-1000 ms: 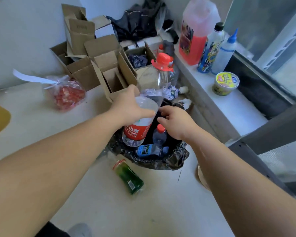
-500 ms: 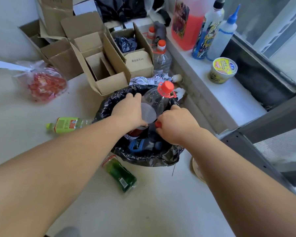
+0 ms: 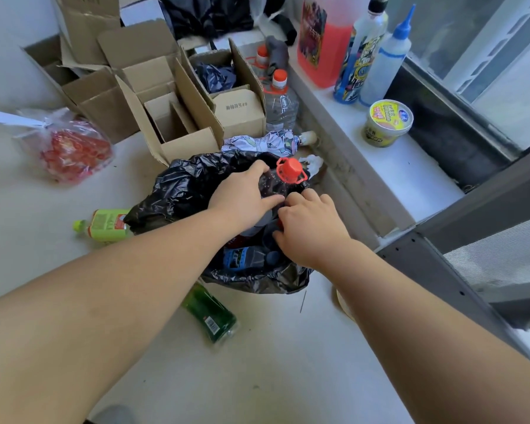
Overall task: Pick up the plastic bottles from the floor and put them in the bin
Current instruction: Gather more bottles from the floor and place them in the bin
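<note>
A bin lined with a black bag stands on the floor. A large clear bottle with a red cap lies across its mouth. My left hand presses on that bottle's body. My right hand rests on bottles inside the bin, its fingers curled; what it grips is hidden. A blue-labelled bottle lies in the bin. On the floor, a yellow-green bottle lies left of the bin and a dark green bottle lies in front of it.
Open cardboard boxes crowd behind the bin, with a large capped water jug beside them. A bag of red items lies at left. The ledge at right holds a pink jug, spray bottles and a yellow cup.
Both hands have pushed the large red-capped bottle down from above the bin into its mouth. My view moved closer, bringing the yellow-green bottle into sight.
</note>
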